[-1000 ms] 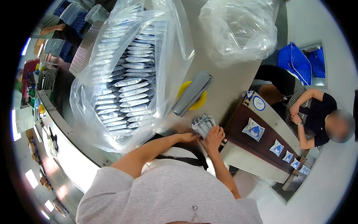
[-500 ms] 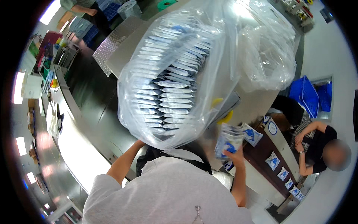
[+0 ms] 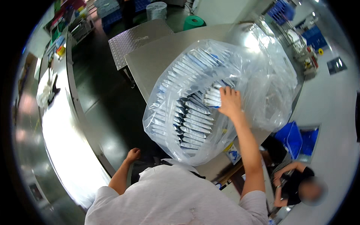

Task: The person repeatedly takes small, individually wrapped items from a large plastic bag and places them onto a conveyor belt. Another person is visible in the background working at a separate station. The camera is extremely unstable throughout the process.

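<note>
A large clear plastic bag [image 3: 165, 144] lies on the metal table, holding two curved rows of upright silver-and-white packets [image 3: 195, 125]. My right arm reaches forward over it. In the mouth of the bag, my right hand [image 3: 230, 100] grips a small stack of packets [image 3: 212, 96], its fingers over their right end. That stack sits against the upper part of the inner row. My left hand [image 3: 133, 154] is at the lower left, curled closed beside my body and apart from the bag, with nothing visible in it.
The metal table [image 3: 150, 63] extends behind the bag, with a green roll [image 3: 194, 22] at its far edge. Loose packets [image 3: 233, 154] lie at lower right. A person in black [image 3: 292, 176] sits at right near a blue crate [image 3: 289, 138]. A long white-topped counter [image 3: 63, 150] runs along the left.
My right hand has carried the packet stack from the lower right up into the bag. My left hand has come away from the bag's near edge. The view has turned.
</note>
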